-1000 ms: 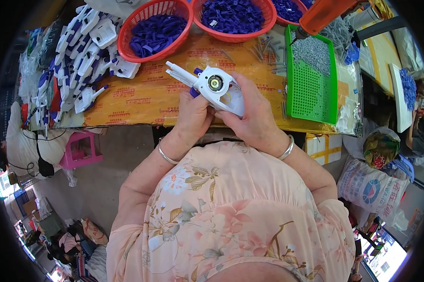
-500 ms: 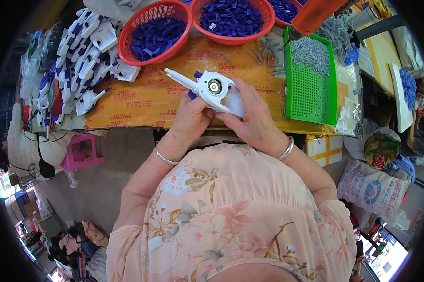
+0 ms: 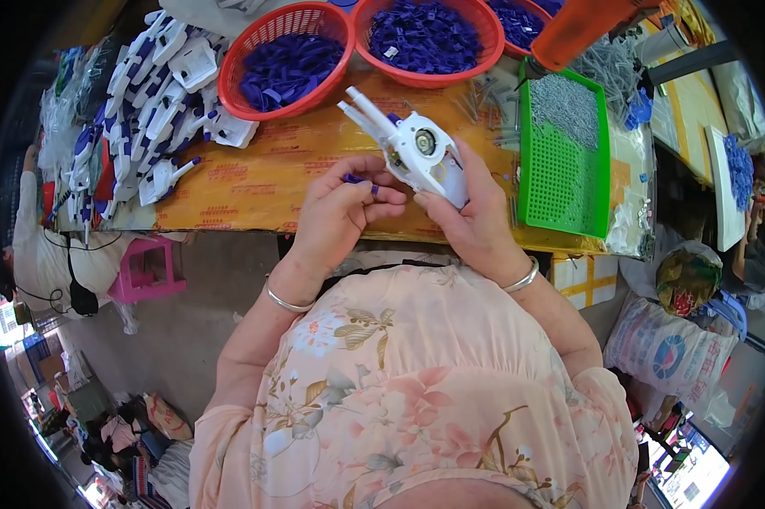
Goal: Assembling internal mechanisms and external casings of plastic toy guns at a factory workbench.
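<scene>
My right hand grips a white plastic housing by its wide lower end, thumb on the near side. In the housing sits a round dark-rimmed metal piece, and its narrow prongs point up and left over the table. Just left of the housing, apart from it, my left hand pinches a small purple plastic part between thumb and fingers; the fingers cover some of it.
Two red baskets of purple parts stand at the back. Left lies a pile of white-and-purple assemblies. On the right are a green tray of small metal pieces and an orange tool overhead. The table's front edge runs before me.
My left hand has come away from the housing to the left, with a purple part now in its fingers. The right hand has turned the housing so its prongs point more upward.
</scene>
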{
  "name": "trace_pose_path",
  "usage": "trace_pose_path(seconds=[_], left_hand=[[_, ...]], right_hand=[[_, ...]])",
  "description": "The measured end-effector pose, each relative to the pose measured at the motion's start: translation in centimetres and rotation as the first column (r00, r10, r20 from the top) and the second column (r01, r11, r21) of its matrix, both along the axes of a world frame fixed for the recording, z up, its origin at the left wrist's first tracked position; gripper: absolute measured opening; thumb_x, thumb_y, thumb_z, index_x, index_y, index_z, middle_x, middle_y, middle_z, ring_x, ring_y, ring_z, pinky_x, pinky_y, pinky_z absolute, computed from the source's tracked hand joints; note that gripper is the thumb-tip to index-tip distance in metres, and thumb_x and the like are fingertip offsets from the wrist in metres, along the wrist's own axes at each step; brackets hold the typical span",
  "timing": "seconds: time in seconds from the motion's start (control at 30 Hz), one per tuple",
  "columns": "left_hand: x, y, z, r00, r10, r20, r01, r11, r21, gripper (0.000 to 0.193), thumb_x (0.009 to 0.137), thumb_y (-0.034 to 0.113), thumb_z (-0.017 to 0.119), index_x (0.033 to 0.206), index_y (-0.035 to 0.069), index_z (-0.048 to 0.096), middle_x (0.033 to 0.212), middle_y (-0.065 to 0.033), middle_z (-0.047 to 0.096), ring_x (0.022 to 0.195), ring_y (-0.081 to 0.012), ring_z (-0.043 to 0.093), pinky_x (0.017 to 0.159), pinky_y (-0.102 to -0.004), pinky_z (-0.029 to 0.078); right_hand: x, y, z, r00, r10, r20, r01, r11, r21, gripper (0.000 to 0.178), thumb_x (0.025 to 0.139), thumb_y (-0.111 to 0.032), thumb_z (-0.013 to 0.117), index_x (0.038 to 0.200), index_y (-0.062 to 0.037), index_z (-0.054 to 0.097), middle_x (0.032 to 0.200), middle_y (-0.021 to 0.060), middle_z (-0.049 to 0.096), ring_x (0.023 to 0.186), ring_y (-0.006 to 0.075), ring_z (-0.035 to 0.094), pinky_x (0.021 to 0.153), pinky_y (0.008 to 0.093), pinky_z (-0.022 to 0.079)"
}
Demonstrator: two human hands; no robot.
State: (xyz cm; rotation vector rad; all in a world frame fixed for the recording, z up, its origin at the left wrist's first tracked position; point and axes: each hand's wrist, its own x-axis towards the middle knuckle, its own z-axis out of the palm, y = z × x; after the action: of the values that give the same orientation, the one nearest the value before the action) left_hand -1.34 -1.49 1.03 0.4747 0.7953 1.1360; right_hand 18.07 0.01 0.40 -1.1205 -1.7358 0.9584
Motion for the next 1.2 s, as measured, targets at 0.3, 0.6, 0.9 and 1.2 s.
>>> trace_pose_path(seconds=[0.3,0.6,0.9,1.2], left_hand=[[-0.1,-0.7,0.3,0.903,0.017,-0.43,0.025,0.995,0.092,0.03,0.088,0.005,0.056,0.118,-0.002,0.052,0.088,-0.0109,0.063,0.069,-0.0169,0.064,0.063,-0.027,0.056],[-0.6,-0.7,-0.4,0.905,0.065,-0.42,0.02,0.981,0.194,0.023,0.086,0.005,0.061,0.109,-0.002,0.059,0.085,-0.0075,0.063,0.072,-0.0136,0.061,0.061,-0.0276,0.055],[0.7,-0.3,0.6,0.956,0.143,-0.258,-0.124,0.988,0.091,0.017,0.086,0.004,0.061,0.101,-0.003,0.061,0.085,-0.01,0.064,0.071,-0.0153,0.065,0.061,-0.0263,0.056],[1.4,0.0,0.5,0.914,0.22,-0.34,-0.157,0.967,0.201,0.019,0.084,0.0,0.062,0.102,-0.004,0.06,0.083,-0.0092,0.064,0.069,-0.0141,0.064,0.06,-0.0246,0.055]], right_hand=[[0.1,-0.1,0.7,1.0,0.01,-0.028,-0.013,0.992,-0.123,0.064,0.077,-0.011,0.069,0.129,0.0063,0.037,0.114,0.0215,0.055,0.105,0.0289,0.055,0.09,0.0342,0.043],[0.3,-0.1,0.3,1.0,0.006,-0.013,-0.007,0.994,-0.11,0.064,0.077,-0.012,0.07,0.129,0.0061,0.038,0.114,0.0218,0.055,0.104,0.03,0.056,0.09,0.0344,0.043],[0.3,-0.1,0.0,0.998,-0.001,0.068,0.004,0.999,-0.044,0.063,0.079,-0.008,0.068,0.132,0.0044,0.037,0.117,0.0153,0.057,0.105,0.0177,0.055,0.089,0.0298,0.043],[0.2,-0.2,0.0,0.999,-0.006,0.036,0.007,0.999,-0.036,0.067,0.075,-0.015,0.071,0.128,0.0061,0.038,0.112,0.024,0.054,0.102,0.0345,0.055,0.087,0.0377,0.044]])
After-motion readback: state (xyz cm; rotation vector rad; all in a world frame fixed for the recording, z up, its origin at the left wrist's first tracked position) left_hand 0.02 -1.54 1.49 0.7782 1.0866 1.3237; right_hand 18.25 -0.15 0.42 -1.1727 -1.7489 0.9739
